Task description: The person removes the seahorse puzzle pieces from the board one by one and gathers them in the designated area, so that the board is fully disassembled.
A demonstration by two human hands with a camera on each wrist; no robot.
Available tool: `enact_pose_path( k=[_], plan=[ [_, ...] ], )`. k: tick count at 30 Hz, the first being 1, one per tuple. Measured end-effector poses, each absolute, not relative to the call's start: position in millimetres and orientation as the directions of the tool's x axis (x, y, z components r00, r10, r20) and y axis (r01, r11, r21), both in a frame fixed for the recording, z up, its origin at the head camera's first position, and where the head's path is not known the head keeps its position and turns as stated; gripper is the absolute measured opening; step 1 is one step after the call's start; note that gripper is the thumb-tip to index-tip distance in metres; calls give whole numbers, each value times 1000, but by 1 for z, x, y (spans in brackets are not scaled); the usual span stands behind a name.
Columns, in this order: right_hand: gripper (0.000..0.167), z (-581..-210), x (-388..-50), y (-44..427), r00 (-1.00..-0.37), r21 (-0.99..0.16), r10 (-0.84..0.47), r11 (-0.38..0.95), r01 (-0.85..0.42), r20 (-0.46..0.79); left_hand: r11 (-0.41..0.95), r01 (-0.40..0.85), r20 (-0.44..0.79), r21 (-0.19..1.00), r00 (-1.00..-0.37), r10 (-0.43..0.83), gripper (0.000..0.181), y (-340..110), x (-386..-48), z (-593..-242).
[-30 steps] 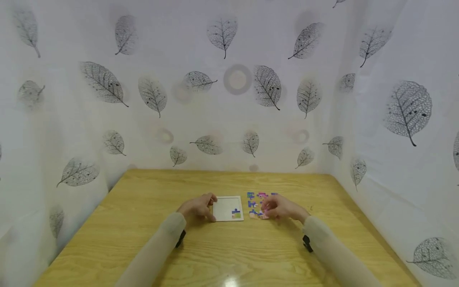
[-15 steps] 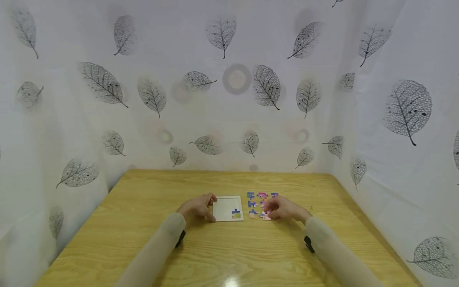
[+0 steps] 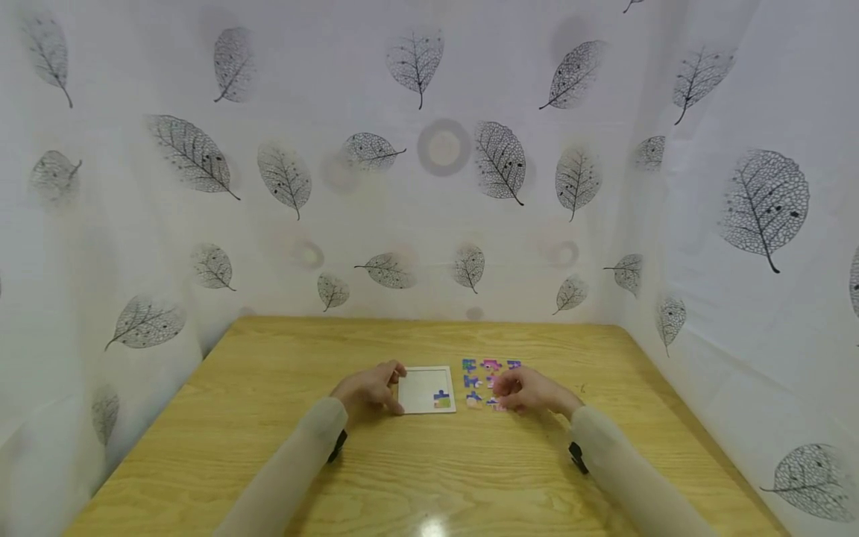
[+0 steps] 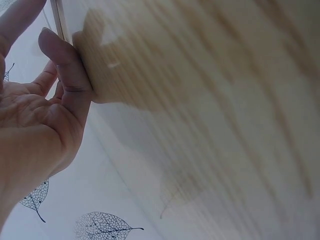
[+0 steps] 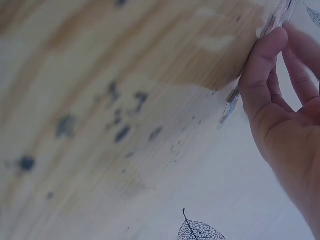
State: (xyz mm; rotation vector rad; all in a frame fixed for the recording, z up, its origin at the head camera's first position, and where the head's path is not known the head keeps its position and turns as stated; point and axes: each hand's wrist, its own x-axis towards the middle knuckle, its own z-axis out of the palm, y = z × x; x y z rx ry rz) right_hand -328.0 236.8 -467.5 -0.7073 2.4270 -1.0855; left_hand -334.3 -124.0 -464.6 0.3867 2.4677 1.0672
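Observation:
A square white puzzle tray (image 3: 417,389) lies on the table, with one blue and green jigsaw piece (image 3: 441,400) in its lower right corner. My left hand (image 3: 369,388) holds the tray's left side, thumb at the near corner and fingers at the far corner. To the right of the tray, my right hand (image 3: 533,391) pinches a pinkish jigsaw piece (image 3: 496,405) at the near row of loose pieces. That hand's fingers hide part of the piece and some neighbours. In the right wrist view, the thumb (image 5: 272,42) and forefinger meet at a thin piece edge.
Several loose jigsaw pieces lie in rows beside the tray, among them a pink one (image 3: 491,365) at the back and an orange and blue one (image 3: 473,400) in front. The wooden table (image 3: 429,462) meets a leaf-patterned white curtain (image 3: 429,224) behind and at the sides.
My right hand has shifted slightly to the right over the near row, uncovering more of the loose pieces. The left hand and the tray have stayed in place.

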Motion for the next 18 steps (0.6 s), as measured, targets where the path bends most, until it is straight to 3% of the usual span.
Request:
enact_pose_path(
  k=[5,18],
  plan=[
    [25,-468,-330,237,-779,-701,-620,599,-387,-100,669,76,-276,739,-872,404,70,-124,-334,-463],
    [24,-470,-330,238,-767,-691,-633,599,-405,-100,674,77,-276,735,-874,401,70,-124,-335,-464]
  ],
)
